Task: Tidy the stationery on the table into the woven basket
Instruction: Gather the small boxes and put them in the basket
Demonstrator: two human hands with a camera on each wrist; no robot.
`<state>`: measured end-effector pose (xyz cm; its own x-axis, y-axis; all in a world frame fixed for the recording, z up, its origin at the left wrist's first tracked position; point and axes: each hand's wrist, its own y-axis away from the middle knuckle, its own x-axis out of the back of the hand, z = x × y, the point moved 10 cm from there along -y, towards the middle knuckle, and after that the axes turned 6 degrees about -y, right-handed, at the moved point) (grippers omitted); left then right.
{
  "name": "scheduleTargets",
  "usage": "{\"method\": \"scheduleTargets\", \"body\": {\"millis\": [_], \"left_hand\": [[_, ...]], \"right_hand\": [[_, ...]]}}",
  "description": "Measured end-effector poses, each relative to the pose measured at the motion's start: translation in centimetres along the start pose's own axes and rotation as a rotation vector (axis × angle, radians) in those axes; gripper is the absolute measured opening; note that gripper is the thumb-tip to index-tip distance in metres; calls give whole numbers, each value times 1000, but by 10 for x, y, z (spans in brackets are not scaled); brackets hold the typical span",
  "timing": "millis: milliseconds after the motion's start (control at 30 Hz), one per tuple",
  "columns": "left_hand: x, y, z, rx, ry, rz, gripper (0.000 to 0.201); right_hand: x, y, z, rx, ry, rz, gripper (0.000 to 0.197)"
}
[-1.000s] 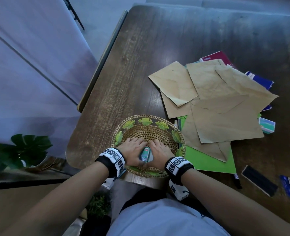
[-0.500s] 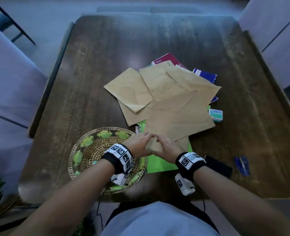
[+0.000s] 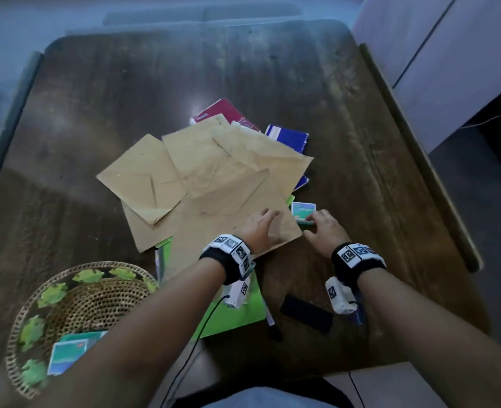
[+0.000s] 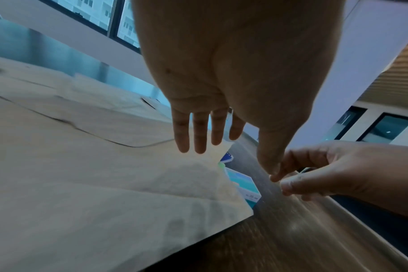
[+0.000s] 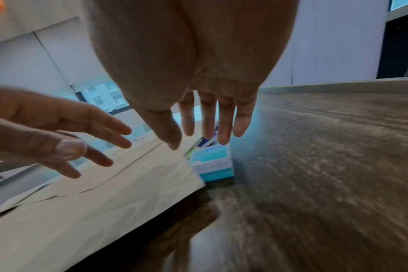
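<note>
The woven basket (image 3: 75, 301) sits at the table's near left corner with teal-and-white boxes (image 3: 66, 354) in it. A pile of brown envelopes (image 3: 214, 184) covers the middle of the table. Just off its right edge lies a small teal box (image 3: 303, 212) (image 4: 242, 185) (image 5: 213, 163). My left hand (image 3: 262, 223) (image 4: 205, 132) hovers with straight fingers over the near right envelope and holds nothing. My right hand (image 3: 319, 223) (image 5: 212, 125) is at the near side of the teal box with its fingers spread over it, not gripping it.
A red notebook (image 3: 225, 110) and a blue notebook (image 3: 289, 138) stick out behind the envelopes. Green paper (image 3: 231, 316), a marker (image 3: 271, 322) and a flat black item (image 3: 306, 316) lie near the front edge. The table's raised right rim (image 3: 419, 160) is close by.
Both hands left the basket, where a teal box now lies, and travelled right across the envelopes to the small teal box. The head view turned right with them.
</note>
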<state>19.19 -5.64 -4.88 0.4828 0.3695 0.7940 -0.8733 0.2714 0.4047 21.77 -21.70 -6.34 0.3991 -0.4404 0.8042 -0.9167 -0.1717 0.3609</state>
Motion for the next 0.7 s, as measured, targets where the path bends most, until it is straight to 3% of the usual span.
{"method": "scheduleTargets", "body": {"millis": [200,367,467,567,700], "left_hand": [[-22,-90,23,40,-174,-56,76],[-40,-124,17,65,-308,-131,82],[-43,-133,17,73,-340,-165,86],[-41,-140,19,80,-338,-150,75],[-35,-143,32,-34,-370,-55,61]], "right_hand": [[-4,-50,51,-120,51,-197,71],[-23,-72,66,-154,23,-320,89],[-24,-82,68,-157,-17,-327,86],[-23,-90,65,-111,-45,-331,67],[-20,-86,69,-103,-159,-301,55]]}}
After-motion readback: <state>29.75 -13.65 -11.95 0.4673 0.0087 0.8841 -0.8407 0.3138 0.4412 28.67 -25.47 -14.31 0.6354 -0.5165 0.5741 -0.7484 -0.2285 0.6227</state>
